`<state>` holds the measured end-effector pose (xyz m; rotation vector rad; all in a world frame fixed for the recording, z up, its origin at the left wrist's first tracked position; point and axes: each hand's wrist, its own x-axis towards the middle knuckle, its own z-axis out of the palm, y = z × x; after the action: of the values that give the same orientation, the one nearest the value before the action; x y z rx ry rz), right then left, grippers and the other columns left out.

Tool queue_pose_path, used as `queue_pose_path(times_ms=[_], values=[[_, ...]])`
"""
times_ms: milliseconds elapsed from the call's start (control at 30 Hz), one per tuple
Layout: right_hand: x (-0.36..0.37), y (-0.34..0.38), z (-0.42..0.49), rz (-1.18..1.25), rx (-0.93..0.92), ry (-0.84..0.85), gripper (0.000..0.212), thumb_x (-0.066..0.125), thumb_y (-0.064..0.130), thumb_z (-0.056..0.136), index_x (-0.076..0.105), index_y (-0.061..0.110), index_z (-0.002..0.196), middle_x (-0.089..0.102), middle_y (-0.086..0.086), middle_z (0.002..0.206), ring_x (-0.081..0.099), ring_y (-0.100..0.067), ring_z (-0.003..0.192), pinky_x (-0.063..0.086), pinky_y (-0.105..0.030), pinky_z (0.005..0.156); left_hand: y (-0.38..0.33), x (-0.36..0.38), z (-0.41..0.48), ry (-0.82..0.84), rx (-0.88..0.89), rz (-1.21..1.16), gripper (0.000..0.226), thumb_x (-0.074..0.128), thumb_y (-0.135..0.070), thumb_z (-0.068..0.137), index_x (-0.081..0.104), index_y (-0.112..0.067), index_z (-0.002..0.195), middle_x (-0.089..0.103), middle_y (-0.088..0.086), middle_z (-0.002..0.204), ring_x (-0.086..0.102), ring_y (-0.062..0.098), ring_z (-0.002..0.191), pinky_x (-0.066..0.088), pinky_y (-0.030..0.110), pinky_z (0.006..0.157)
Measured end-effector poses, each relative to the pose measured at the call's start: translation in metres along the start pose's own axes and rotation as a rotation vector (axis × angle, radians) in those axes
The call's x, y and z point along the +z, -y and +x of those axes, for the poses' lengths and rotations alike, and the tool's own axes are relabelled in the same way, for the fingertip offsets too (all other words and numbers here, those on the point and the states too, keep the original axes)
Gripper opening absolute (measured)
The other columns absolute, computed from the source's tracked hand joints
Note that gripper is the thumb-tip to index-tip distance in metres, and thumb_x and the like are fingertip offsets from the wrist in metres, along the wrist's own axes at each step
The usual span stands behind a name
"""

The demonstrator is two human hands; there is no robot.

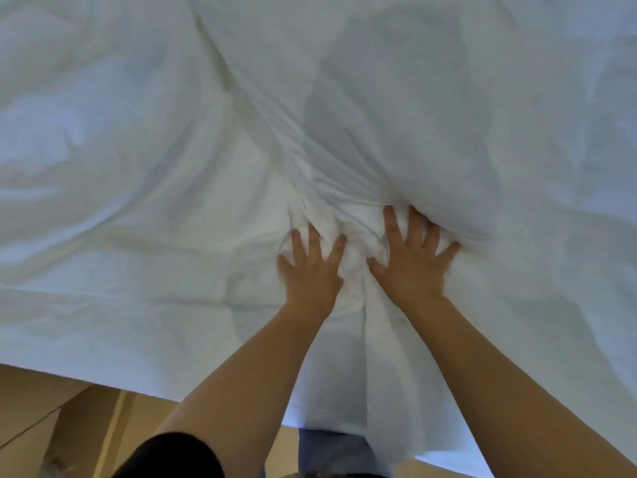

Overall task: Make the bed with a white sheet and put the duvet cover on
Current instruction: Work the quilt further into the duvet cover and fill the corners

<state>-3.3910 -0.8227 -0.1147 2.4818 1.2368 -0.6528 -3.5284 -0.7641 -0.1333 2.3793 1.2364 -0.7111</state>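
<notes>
A white sheet (144, 208) covers the whole bed and fills most of the head view, with long wrinkles running across it and its near edge hanging over the bed's side. My left hand (310, 267) lies flat on the sheet with its fingers spread. My right hand (413, 260) lies beside it, also flat with spread fingers. Between and just beyond the two hands the cloth is bunched into a thick knot of folds (351, 215). Both hands press down on this bunched cloth. I cannot tell the duvet or its cover apart from the sheet.
A pale wooden floor (69, 408) shows below the sheet's near edge at the bottom left. A strip of blue-grey clothing (331, 450) is visible between my forearms. A dark sleeve (172, 457) covers my left upper arm.
</notes>
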Motion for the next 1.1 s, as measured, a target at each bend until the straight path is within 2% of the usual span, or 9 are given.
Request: queue_pose_path(times_ms=[100,200,400,533,667,767,900,1033,1100], values=[[0.002,0.013,-0.006,0.02,0.03,-0.009,0.088,0.043,0.056,0.088,-0.021,0.033,0.145,-0.021,-0.004,0.15,-0.011,-0.031,0.137,0.0,-0.069,0.105,0.018,-0.001,0.008,-0.42,0.217,-0.067,0.029,0.083,-0.011,0.063,0.072,-0.013,0.089,0.07,0.01,0.099,0.065,0.034,0.098,0.055,0.042,0.076],[-0.007,0.036,-0.018,0.016,0.091,-0.022,0.091,0.052,0.041,0.086,-0.012,0.023,0.149,-0.011,-0.011,0.153,-0.008,-0.032,0.14,-0.003,-0.066,0.107,0.039,-0.018,0.018,-0.446,0.344,-0.399,0.012,0.073,0.001,0.075,0.062,-0.003,0.073,0.063,0.011,0.073,0.06,0.026,0.068,0.046,0.026,0.064],[-0.044,0.115,-0.042,0.481,0.03,-0.186,0.059,0.052,0.032,0.093,0.033,0.009,0.143,0.019,-0.017,0.153,0.013,-0.031,0.141,0.002,-0.049,0.113,0.161,-0.086,-0.021,-0.625,-0.163,-1.089,0.027,0.04,-0.016,0.098,0.042,-0.009,0.072,0.041,-0.003,0.065,0.037,0.008,0.064,0.027,0.021,0.059],[-0.084,0.209,-0.048,1.129,-0.011,0.021,0.057,0.043,0.045,0.095,0.032,0.018,0.144,0.03,-0.005,0.148,0.028,-0.02,0.136,0.023,-0.035,0.112,0.252,-0.141,-0.076,-0.334,0.1,-0.998,0.041,0.052,-0.044,0.078,0.032,-0.017,0.054,0.034,-0.007,0.049,0.031,0.005,0.047,0.028,0.025,0.047],[-0.134,0.308,-0.031,1.646,0.072,0.302,0.1,0.051,0.077,0.069,0.01,0.033,0.149,0.026,0.004,0.152,0.032,-0.019,0.135,0.026,-0.033,0.103,0.325,-0.171,-0.113,-0.145,0.224,-0.807,0.042,0.051,-0.057,0.063,0.039,-0.017,0.057,0.038,-0.008,0.048,0.035,0.005,0.043,0.024,0.017,0.044],[-0.153,0.374,-0.023,1.519,0.031,0.252,0.089,0.069,0.052,0.077,0.023,0.021,0.145,0.045,-0.002,0.14,0.047,-0.021,0.125,0.039,-0.034,0.103,0.373,-0.184,-0.119,-0.114,0.236,-0.688,0.032,0.046,-0.053,0.06,0.04,-0.021,0.06,0.038,-0.008,0.047,0.035,0.007,0.043,0.025,0.018,0.043],[-0.159,0.431,-0.018,1.177,-0.025,0.087,0.014,0.05,0.019,0.091,0.046,0.009,0.101,0.056,-0.002,0.091,0.055,-0.02,0.083,0.043,-0.031,0.076,0.42,-0.186,-0.095,-0.007,0.136,-0.606,0.025,0.054,-0.039,0.065,0.044,-0.018,0.056,0.047,-0.007,0.053,0.046,0.012,0.054,0.033,0.027,0.053],[-0.167,0.454,-0.034,0.882,-0.302,0.009,0.01,0.042,0.023,0.093,0.041,0.012,0.093,0.056,-0.007,0.079,0.053,-0.027,0.074,0.038,-0.034,0.066,0.437,-0.2,-0.028,-0.063,-0.254,-1.255,0.011,0.056,-0.028,0.091,0.06,-0.018,0.093,0.063,0.006,0.102,0.058,0.026,0.1,0.044,0.035,0.081],[-0.154,0.472,-0.059,0.621,-0.545,0.049,0.013,0.041,0.019,0.095,0.047,0.009,0.1,0.061,-0.015,0.083,0.056,-0.033,0.073,0.034,-0.034,0.06,0.423,-0.215,0.013,0.048,-0.204,-1.322,0.053,0.054,-0.054,0.086,0.053,-0.017,0.124,0.055,0.001,0.127,0.053,0.021,0.113,0.042,0.036,0.095]])
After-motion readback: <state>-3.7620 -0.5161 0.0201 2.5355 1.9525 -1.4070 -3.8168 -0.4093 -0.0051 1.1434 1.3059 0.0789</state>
